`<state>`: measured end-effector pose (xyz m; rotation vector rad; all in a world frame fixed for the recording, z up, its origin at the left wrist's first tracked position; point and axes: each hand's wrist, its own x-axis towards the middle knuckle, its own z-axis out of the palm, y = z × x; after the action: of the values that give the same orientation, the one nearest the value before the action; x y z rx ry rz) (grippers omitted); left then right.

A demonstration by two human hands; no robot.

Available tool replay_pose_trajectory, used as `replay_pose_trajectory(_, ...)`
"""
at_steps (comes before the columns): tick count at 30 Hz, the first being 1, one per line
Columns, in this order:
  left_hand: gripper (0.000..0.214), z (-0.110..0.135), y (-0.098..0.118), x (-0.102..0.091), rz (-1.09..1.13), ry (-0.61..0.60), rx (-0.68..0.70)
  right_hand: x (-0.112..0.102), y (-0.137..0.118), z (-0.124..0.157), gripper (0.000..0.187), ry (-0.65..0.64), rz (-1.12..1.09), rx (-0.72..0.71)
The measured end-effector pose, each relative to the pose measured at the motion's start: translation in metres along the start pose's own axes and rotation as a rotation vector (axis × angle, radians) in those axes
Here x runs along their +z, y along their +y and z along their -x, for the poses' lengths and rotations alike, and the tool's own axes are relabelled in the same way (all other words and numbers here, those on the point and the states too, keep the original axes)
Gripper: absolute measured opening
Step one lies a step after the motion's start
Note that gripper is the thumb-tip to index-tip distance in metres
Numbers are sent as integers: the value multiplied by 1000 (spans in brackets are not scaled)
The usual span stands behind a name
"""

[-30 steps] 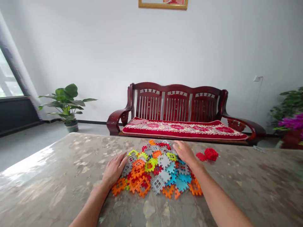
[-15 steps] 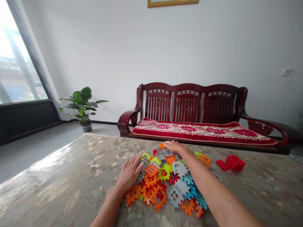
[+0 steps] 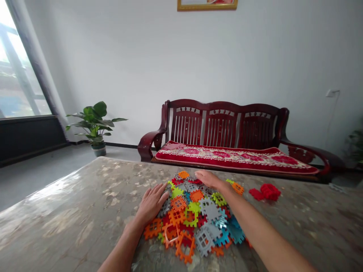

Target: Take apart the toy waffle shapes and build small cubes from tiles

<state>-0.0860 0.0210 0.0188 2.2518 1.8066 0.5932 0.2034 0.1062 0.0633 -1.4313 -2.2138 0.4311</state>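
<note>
A heap of flat plastic interlocking tiles with toothed edges lies on the table, in orange, grey, blue, red and lime green. My left hand (image 3: 152, 202) rests along the heap's left side, palm down with fingers stretched out, beside a grey tile (image 3: 165, 207). Across the heap's far right edge reaches my right hand (image 3: 209, 179), fingers extended and touching the tiles there. Between the hands lie an orange window tile (image 3: 178, 203), a grey tile (image 3: 209, 209) and a blue tile (image 3: 222, 237). Neither hand grips a tile. My right forearm hides part of the heap's right side.
Right of the heap sit a red block of joined tiles (image 3: 270, 192) and a flat red tile (image 3: 256, 194). A patterned cover lies over the table (image 3: 70, 223). Behind stands a dark wooden bench (image 3: 221, 126) with a red floral cushion; a potted plant (image 3: 98, 126) stands left.
Tiles at the far right of the heap have shifted, uncovering an orange tile at the back. My right hand has moved slightly along the heap's edge. The view has turned a little.
</note>
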Motion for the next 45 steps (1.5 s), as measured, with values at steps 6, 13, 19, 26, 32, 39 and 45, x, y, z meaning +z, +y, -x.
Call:
replay_pose_trajectory(6,54,-3,-5,0,63,17,-19,-26,21,38,31,109,33,129)
replay_pose_trajectory(13,54,-8,-1,4,-51,15,-60,-25,27,58,33,152,119,232)
replay_pose_trajectory(19,50,-8,3,-1,-69,-5,-46,-14,10,34,32,145,222,327)
replay_pose_trajectory(26,48,-8,-1,-2,-32,47,-30,-1,6,24,33,147,258,389)
replay_pose_trajectory(32,48,-10,-7,2,-40,60,-17,-21,-2,37,37,314,215,381)
replay_pose_trajectory(39,50,-12,-5,0,-43,53,-30,-67,42,106,35,695,-165,360)
replay_pose_trajectory(45,53,-17,-7,1,-50,29,-36,-75,106,183,40,799,-273,517)
